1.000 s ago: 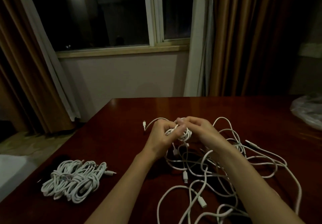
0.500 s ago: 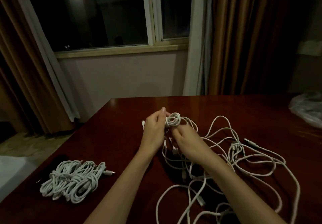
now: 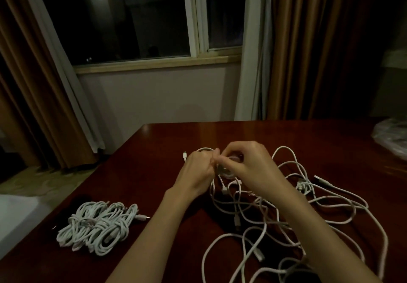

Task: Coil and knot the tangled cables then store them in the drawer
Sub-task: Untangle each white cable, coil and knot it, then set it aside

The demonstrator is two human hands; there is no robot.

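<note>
A small coil of white cable (image 3: 222, 170) sits between my two hands above the dark red table (image 3: 141, 172). My left hand (image 3: 198, 170) grips its left side, with a plug end sticking out past the knuckles. My right hand (image 3: 248, 166) pinches the coil from the right, fingers curled over it and hiding most of it. A loose tangle of white cables (image 3: 286, 214) spreads under and to the right of my hands. Several knotted white bundles (image 3: 97, 225) lie together at the table's near left. No drawer is in view.
A crumpled clear plastic bag (image 3: 389, 137) lies at the table's far right edge. The table's left edge runs diagonally beside the bundles, with carpet floor beyond. A window and brown curtains stand behind the table.
My right hand has swung from below the coil to over its right side, and both hands have closed in around it. The loose tangle has shifted slightly.
</note>
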